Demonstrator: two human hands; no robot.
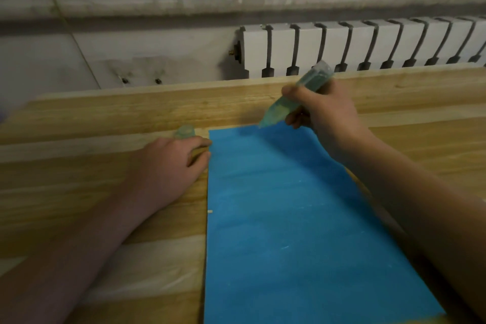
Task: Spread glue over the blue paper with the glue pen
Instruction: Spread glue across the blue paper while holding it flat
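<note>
Nearest the camera, two bare forearms enter from the bottom corners and reach forward over a wooden table (79, 118) of pale, strongly grained boards. The table's far edge runs below a white ribbed radiator (368, 45) mounted against a grey, marked wall.

The blue paper (289, 218), a long rectangular sheet, lies flat on the table, right of centre. Its near end runs out of the bottom of the frame; its far edge lies across the table's middle. A few faint pale streaks show on its surface. The right forearm crosses over its right edge.

The right hand (326, 113) is closed around the glue pen (292, 97), a translucent greenish tube. Thumb and fingers grip the barrel near its middle. The pen is tilted, blunt end up and away toward the radiator, tip down at the far edge of the paper. Whether the tip touches the sheet cannot be told; the frame is blurred there.

The left hand (171, 163) rests palm down on the table, fingers loosely bent, holding nothing. Its fingertips lie at the paper's far left corner, touching or just beside the edge.

A small translucent greenish cap (184, 132) sits on the table just beyond the left hand's fingers, beside the same corner.
</note>
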